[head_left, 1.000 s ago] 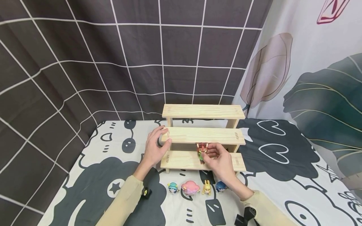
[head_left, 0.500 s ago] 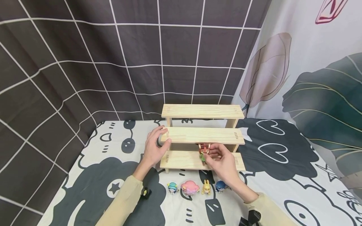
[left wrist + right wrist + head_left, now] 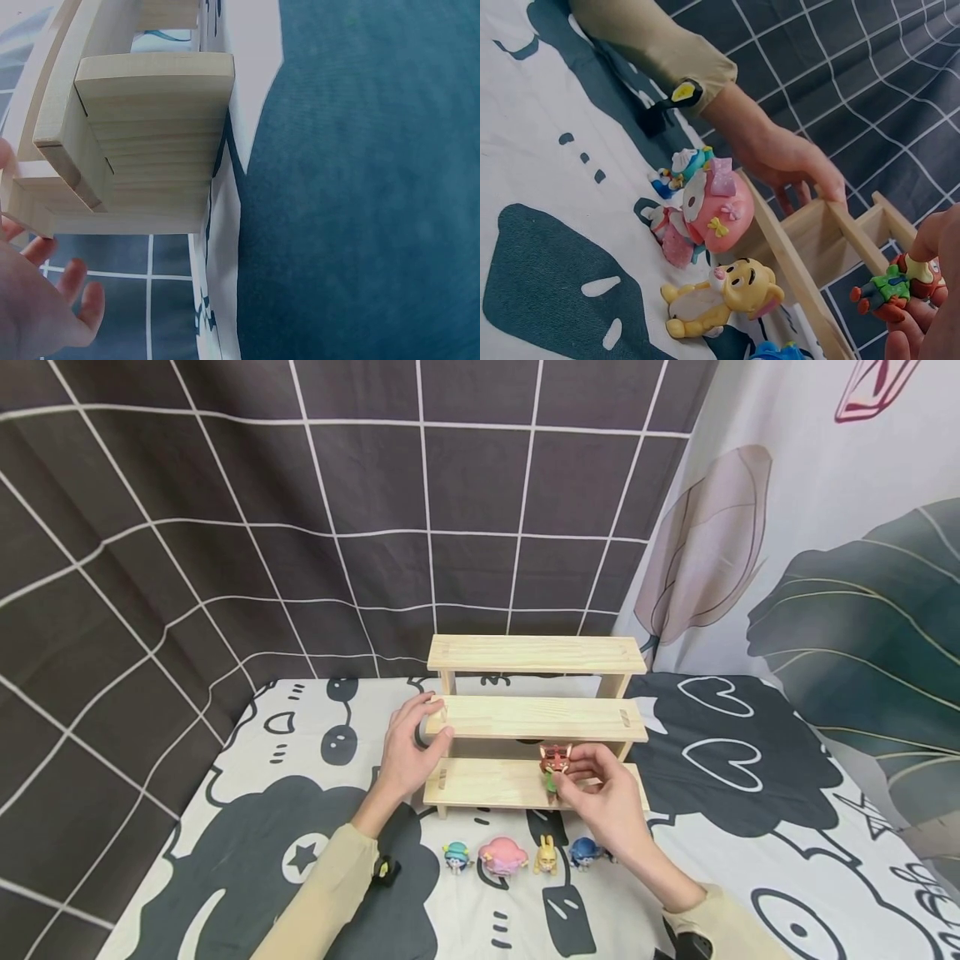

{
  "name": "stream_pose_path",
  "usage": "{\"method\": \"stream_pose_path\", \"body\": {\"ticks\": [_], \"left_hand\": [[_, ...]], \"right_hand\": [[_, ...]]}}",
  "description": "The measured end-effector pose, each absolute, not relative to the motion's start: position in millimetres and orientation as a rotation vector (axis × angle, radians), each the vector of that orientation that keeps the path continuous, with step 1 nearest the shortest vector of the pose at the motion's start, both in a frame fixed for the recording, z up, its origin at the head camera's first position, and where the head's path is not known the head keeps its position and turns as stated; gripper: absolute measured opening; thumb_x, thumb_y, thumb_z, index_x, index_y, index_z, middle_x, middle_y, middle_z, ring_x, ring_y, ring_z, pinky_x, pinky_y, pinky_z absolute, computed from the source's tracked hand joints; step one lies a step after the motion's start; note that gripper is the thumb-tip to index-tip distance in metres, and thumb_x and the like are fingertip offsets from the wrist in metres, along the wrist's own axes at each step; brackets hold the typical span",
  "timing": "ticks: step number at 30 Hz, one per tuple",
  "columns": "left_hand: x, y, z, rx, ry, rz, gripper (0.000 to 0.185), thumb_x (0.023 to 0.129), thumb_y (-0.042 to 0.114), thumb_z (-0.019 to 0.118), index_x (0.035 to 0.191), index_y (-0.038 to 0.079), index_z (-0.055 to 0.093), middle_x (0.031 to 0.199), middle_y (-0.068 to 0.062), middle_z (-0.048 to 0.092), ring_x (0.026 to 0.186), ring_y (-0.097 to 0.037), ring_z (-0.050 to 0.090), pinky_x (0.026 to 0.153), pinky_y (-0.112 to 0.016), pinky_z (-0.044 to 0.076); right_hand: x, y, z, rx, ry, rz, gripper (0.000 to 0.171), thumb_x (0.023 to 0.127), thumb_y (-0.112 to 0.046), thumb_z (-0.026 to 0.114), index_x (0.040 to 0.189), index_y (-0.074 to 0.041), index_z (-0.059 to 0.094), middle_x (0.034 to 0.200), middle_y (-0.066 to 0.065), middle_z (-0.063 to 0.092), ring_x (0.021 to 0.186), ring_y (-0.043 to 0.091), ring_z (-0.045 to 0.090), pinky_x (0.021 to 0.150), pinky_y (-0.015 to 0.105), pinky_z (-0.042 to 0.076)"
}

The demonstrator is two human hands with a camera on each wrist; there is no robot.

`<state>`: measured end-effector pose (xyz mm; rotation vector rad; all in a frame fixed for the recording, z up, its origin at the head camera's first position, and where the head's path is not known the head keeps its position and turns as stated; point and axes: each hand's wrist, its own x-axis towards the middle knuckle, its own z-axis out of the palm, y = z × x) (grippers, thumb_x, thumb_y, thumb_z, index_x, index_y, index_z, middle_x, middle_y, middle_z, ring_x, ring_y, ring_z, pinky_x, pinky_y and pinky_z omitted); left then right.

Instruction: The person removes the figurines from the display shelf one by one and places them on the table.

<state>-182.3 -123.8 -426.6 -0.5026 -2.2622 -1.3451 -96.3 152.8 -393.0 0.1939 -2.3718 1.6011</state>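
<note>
My right hand point(image 3: 609, 795) pinches a small fox figurine point(image 3: 553, 760) by its side, thumb in front and fingers behind. The figurine has a reddish-brown head and a green shirt, and in the right wrist view its green shirt point(image 3: 890, 286) and legs show beyond my fingers. In the head view it overlaps the lowest board of a three-tier wooden shelf point(image 3: 536, 718). At the left end of the middle board, my left hand point(image 3: 409, 750) grips the wood, with the thumb at the front edge and fingers toward the back.
Before the shelf, a row of figurines stands on the patterned sheet point(image 3: 510, 927): a turquoise-hatted one point(image 3: 456, 857), a pink one point(image 3: 503, 857), a yellow rabbit point(image 3: 546, 856) and a blue one point(image 3: 584, 853). A dark grid curtain point(image 3: 480, 568) hangs behind.
My right hand has moved the fox figurine a little to the right and toward me along the lowest board. My left hand stays on the middle board.
</note>
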Motion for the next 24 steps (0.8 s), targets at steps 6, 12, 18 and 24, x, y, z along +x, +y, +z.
{"method": "stream_pose_path", "body": {"ticks": [6, 12, 18, 24], "left_hand": [[-181.9, -123.9, -426.6, -0.507, -2.253, -1.353, 0.041, 0.088, 0.017, 0.069, 0.125, 0.001, 0.066, 0.142, -0.021, 0.052, 0.128, -0.038, 0.046, 0.105, -0.056, 0.034], [-182.7, -124.2, -426.2, -0.509, -2.250, -1.346, 0.040, 0.088, 0.018, 0.069, 0.124, 0.002, 0.066, 0.142, -0.018, 0.052, 0.127, -0.037, 0.047, 0.105, -0.055, 0.034], [-182.7, -124.1, -425.6, -0.511, -2.253, -1.341, 0.040, 0.088, 0.018, 0.069, 0.124, 0.001, 0.066, 0.142, -0.019, 0.053, 0.126, -0.037, 0.047, 0.104, -0.055, 0.035], [-181.5, -123.7, -424.9, -0.508, -2.259, -1.338, 0.040, 0.088, 0.018, 0.069, 0.124, 0.001, 0.066, 0.142, -0.019, 0.053, 0.126, -0.037, 0.047, 0.105, -0.056, 0.034]], "right_hand": [[-89.6, 160.8, -392.4, 0.192, -2.376, 1.541, 0.027, 0.082, 0.001, 0.078, 0.104, -0.002, 0.062, 0.090, 0.006, 0.068, 0.082, 0.011, 0.064, 0.064, 0.022, 0.053], [-85.1, 169.0, -392.7, 0.149, -2.400, 1.490, 0.029, 0.081, 0.004, 0.077, 0.105, -0.001, 0.061, 0.089, 0.008, 0.068, 0.081, 0.008, 0.063, 0.063, 0.022, 0.054], [-79.5, 175.9, -392.9, 0.145, -2.399, 1.468, 0.028, 0.082, 0.003, 0.076, 0.105, 0.000, 0.061, 0.089, 0.008, 0.068, 0.081, 0.006, 0.063, 0.062, 0.022, 0.053], [-72.9, 183.8, -392.7, 0.140, -2.374, 1.491, 0.028, 0.083, 0.003, 0.076, 0.106, 0.000, 0.061, 0.090, 0.008, 0.069, 0.081, 0.005, 0.063, 0.063, 0.019, 0.052]]}}
